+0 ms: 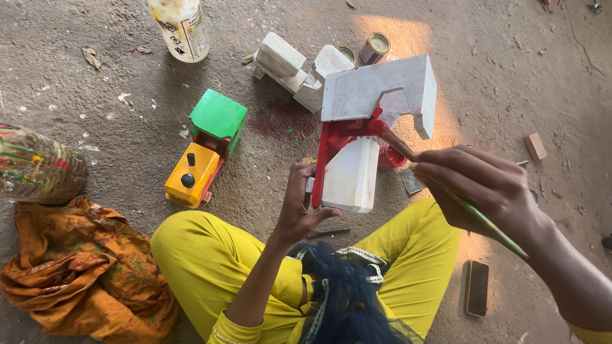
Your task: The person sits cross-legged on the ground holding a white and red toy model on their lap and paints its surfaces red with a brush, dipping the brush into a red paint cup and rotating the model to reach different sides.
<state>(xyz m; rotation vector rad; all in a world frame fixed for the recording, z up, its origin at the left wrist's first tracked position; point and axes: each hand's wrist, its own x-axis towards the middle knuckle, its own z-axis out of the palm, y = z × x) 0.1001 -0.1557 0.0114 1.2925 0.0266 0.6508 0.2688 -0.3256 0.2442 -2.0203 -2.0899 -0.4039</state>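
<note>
My left hand (301,205) holds up a white wooden toy piece (373,95) by its lower block, with a red-painted inner edge running down its side. My right hand (484,186) grips a thin green-handled paintbrush (475,213); its red-tipped bristles touch the red part just under the piece's flat top. I sit cross-legged in yellow trousers on a rough concrete floor.
A finished toy train (205,148) in yellow, green and red stands to the left. Unpainted white wooden blocks (290,67) and two small paint tins (373,48) lie beyond. A red paint tin (390,157), a bottle (182,27), an orange cloth (83,271), a paint-smeared jar (35,165) and a phone (476,288) surround me.
</note>
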